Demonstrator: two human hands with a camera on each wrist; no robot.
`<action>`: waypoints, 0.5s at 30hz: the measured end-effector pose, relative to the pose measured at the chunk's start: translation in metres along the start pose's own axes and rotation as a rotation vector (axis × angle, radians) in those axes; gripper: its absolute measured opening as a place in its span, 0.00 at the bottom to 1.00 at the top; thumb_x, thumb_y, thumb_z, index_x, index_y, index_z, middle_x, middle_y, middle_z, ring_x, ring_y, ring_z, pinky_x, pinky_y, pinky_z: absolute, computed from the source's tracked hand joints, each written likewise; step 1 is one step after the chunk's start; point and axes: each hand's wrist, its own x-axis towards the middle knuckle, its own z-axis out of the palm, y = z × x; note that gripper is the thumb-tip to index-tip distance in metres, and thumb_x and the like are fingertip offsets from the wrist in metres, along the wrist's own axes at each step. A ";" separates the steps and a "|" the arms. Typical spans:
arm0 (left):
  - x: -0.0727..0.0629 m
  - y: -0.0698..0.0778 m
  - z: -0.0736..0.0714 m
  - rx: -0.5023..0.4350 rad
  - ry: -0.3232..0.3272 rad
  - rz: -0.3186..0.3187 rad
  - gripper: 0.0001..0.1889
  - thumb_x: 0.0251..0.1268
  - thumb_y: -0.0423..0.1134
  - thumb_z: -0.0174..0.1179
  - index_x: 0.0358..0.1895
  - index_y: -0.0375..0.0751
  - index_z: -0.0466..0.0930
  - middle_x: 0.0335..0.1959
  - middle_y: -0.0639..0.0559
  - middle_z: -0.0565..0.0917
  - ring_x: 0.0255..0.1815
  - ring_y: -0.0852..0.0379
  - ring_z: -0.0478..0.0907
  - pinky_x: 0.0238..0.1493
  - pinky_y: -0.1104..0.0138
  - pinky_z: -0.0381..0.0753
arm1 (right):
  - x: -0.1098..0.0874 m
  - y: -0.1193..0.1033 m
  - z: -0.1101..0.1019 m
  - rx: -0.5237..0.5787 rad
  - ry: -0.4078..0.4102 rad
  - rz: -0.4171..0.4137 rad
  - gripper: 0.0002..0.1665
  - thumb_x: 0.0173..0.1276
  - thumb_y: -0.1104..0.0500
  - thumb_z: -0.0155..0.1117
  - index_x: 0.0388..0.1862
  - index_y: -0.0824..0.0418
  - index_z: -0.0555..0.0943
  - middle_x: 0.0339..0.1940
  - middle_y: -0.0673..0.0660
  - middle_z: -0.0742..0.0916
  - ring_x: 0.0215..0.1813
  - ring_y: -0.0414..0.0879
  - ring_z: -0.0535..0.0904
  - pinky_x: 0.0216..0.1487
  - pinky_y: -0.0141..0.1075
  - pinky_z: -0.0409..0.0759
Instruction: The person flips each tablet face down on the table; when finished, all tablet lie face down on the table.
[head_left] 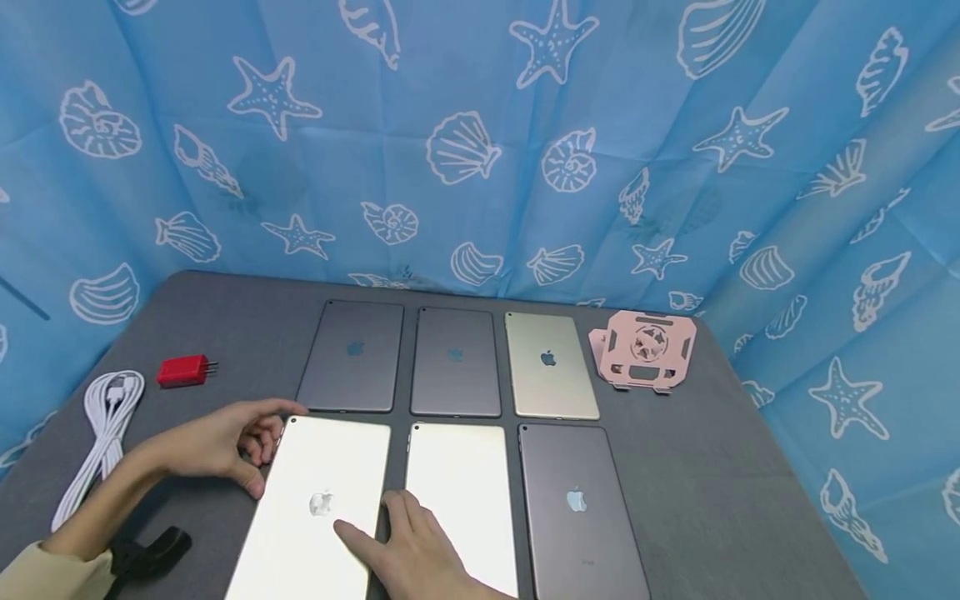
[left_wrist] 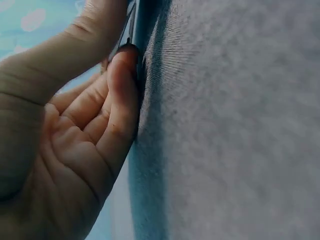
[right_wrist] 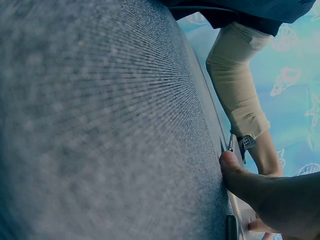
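Observation:
Six tablets lie back up in two rows in the head view. My left hand (head_left: 225,442) is at the left side of the front-left white tablet (head_left: 300,475). Its index finger reaches the top corner, the thumb is beside the lower edge and the other fingers bend inward. My right hand (head_left: 423,546) is at that tablet's right edge, its thumb over the white back and its fingers by the gap to the middle white tablet (head_left: 461,483). In the left wrist view, a fingertip (left_wrist: 127,57) meets a thin dark edge. The right wrist view has my thumb (right_wrist: 245,182) near the tablet's edge.
Behind are two dark grey tablets (head_left: 352,350) and a gold tablet (head_left: 551,362); a grey tablet (head_left: 577,492) is front right. A pink stand (head_left: 648,346) is on the right. A red charger plug (head_left: 183,371) and white cable (head_left: 108,433) lie left. A patterned blue curtain (head_left: 480,225) hangs behind.

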 end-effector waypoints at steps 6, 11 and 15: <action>0.007 0.009 0.000 0.113 0.010 -0.035 0.59 0.38 0.53 0.84 0.73 0.28 0.62 0.31 0.55 0.77 0.26 0.69 0.73 0.28 0.71 0.76 | 0.000 0.002 0.000 -0.012 -0.006 -0.009 0.54 0.56 0.20 0.65 0.79 0.35 0.64 0.57 0.56 0.72 0.57 0.45 0.66 0.52 0.31 0.73; 0.009 0.013 0.001 0.179 0.012 -0.031 0.56 0.37 0.56 0.83 0.70 0.31 0.65 0.29 0.58 0.76 0.25 0.70 0.71 0.28 0.72 0.75 | 0.001 0.003 0.000 -0.048 0.000 -0.020 0.54 0.55 0.20 0.66 0.78 0.36 0.65 0.56 0.56 0.71 0.58 0.46 0.65 0.52 0.30 0.73; 0.010 0.012 0.000 0.219 0.017 -0.021 0.54 0.37 0.57 0.82 0.68 0.32 0.67 0.28 0.60 0.75 0.24 0.71 0.69 0.27 0.72 0.72 | 0.002 0.004 -0.001 -0.080 -0.011 -0.016 0.54 0.53 0.19 0.66 0.77 0.35 0.66 0.57 0.57 0.71 0.60 0.47 0.65 0.51 0.29 0.72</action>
